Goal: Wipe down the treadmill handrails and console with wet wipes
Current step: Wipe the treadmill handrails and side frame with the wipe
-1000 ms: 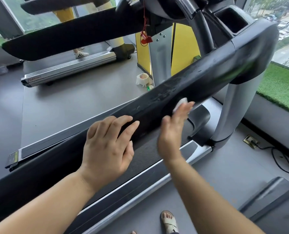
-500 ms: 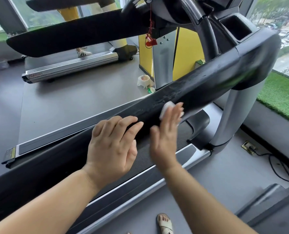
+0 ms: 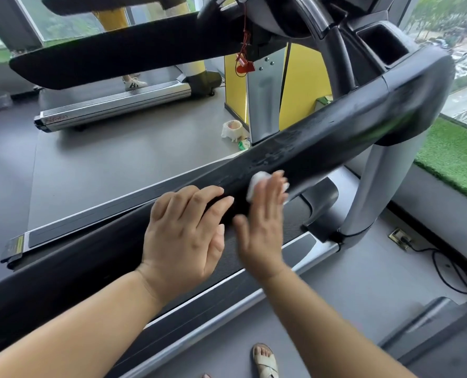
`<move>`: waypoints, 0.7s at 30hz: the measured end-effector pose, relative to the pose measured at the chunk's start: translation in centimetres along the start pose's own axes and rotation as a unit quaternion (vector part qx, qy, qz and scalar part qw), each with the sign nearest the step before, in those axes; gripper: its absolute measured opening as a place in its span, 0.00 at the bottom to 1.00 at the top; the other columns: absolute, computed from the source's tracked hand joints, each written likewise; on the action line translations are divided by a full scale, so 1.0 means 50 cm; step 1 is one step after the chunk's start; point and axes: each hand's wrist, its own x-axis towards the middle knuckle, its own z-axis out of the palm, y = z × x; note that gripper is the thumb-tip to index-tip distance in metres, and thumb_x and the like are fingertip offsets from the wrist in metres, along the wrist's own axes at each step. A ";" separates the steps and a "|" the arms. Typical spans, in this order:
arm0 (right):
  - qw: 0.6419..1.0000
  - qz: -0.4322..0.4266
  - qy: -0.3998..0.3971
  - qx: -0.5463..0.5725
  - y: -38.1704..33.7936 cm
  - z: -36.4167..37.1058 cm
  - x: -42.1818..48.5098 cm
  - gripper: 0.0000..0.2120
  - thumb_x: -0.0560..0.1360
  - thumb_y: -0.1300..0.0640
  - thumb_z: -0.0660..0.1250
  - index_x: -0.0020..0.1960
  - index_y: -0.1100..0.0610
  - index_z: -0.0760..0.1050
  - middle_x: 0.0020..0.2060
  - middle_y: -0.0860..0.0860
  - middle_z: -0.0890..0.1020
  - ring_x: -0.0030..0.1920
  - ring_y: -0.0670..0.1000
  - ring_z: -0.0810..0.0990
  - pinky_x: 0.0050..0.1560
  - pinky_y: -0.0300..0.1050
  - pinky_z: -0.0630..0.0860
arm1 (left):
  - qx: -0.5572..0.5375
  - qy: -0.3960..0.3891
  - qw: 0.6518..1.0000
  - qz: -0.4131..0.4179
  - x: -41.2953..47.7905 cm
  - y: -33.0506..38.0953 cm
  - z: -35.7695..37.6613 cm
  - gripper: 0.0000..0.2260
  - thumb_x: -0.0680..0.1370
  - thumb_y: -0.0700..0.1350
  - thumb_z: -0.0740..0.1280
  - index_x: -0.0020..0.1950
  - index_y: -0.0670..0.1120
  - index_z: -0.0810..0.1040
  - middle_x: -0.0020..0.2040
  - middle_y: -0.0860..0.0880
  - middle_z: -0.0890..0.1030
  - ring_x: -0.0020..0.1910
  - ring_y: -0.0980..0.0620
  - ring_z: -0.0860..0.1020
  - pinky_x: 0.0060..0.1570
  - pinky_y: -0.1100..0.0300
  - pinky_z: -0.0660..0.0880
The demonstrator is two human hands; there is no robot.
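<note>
Fingers [image 3: 277, 186] of the right hand [image 3: 262, 230] are straight and close together, pressing a white wet wipe [image 3: 256, 181] flat against the near face of a wide black handrail [image 3: 341, 135]. The wipe sits about halfway along the handrail, showing above and beside the fingertips, and this hand is slightly blurred. The rail surface just beyond the wipe looks streaked and wet.

The left hand [image 3: 183, 236] rests on the same handrail just beside the right hand, towards the rail's near end. Its fingers lie relaxed and gently bent over the top edge, thumb alongside, grasping nothing.

The handrail runs diagonally from the lower left up to the upper right, where it joins a grey upright post [image 3: 385, 184]. Above that end, the console [image 3: 289, 15] shows a black cup pocket [image 3: 382, 42], and a red safety key [image 3: 244, 65] hangs on a cord. Below the handrail lie the treadmill belt [image 3: 289, 216] and a silver side rail [image 3: 205, 320].

At the bottom edge, a foot in a cream sandal [image 3: 265, 362] stands on the grey floor [image 3: 363, 274]. A black cable [image 3: 450, 271] lies on the floor to the right, near a strip of green artificial grass [image 3: 456, 156]. Beyond the handrail stands a second treadmill [image 3: 112, 105] with a white shoe [image 3: 134, 83] on it. A small white object [image 3: 233, 129] sits on the floor near a yellow panel [image 3: 303, 85].
</note>
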 end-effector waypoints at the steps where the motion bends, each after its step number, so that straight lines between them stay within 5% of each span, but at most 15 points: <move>1: 0.998 0.047 0.023 0.019 0.021 -0.015 0.031 0.31 0.82 0.43 0.44 0.77 0.56 0.38 0.76 0.53 0.38 0.76 0.48 0.36 0.75 0.47 0.36 | 0.001 0.003 1.000 0.001 -0.001 -0.001 0.001 0.17 0.76 0.46 0.58 0.60 0.44 0.79 0.60 0.47 0.76 0.54 0.45 0.72 0.53 0.50 0.64; 5: 0.956 0.250 0.073 0.138 0.050 -0.046 0.108 0.33 0.79 0.43 0.45 0.76 0.59 0.38 0.76 0.58 0.40 0.75 0.47 0.35 0.72 0.38 0.32 | 0.000 0.010 1.000 0.002 -0.003 -0.003 0.006 0.17 0.76 0.47 0.58 0.60 0.45 0.78 0.61 0.49 0.73 0.54 0.46 0.71 0.54 0.51 0.64; 12: 0.995 0.040 -0.021 0.094 -0.066 0.040 -0.088 0.29 0.83 0.44 0.43 0.77 0.54 0.33 0.76 0.49 0.34 0.76 0.55 0.35 0.75 0.52 0.37 | -0.019 -0.020 1.000 0.002 -0.001 -0.004 -0.011 0.18 0.76 0.48 0.58 0.64 0.45 0.74 0.60 0.46 0.78 0.56 0.45 0.72 0.56 0.50 0.65; 15: 0.996 0.038 0.007 0.078 -0.027 0.032 -0.062 0.28 0.83 0.44 0.43 0.77 0.52 0.33 0.76 0.48 0.35 0.76 0.54 0.36 0.75 0.54 0.38 | -0.027 -0.032 0.999 0.015 -0.010 -0.012 -0.022 0.19 0.75 0.48 0.60 0.63 0.44 0.75 0.60 0.46 0.78 0.58 0.46 0.72 0.57 0.51 0.66; 21: 0.909 0.295 0.113 0.273 0.040 -0.020 0.075 0.37 0.77 0.41 0.45 0.75 0.59 0.32 0.72 0.41 0.40 0.76 0.47 0.35 0.76 0.55 0.37 | -0.016 -0.043 0.999 0.000 -0.046 -0.037 -0.045 0.18 0.75 0.47 0.60 0.61 0.43 0.79 0.60 0.45 0.78 0.58 0.46 0.71 0.58 0.52 0.64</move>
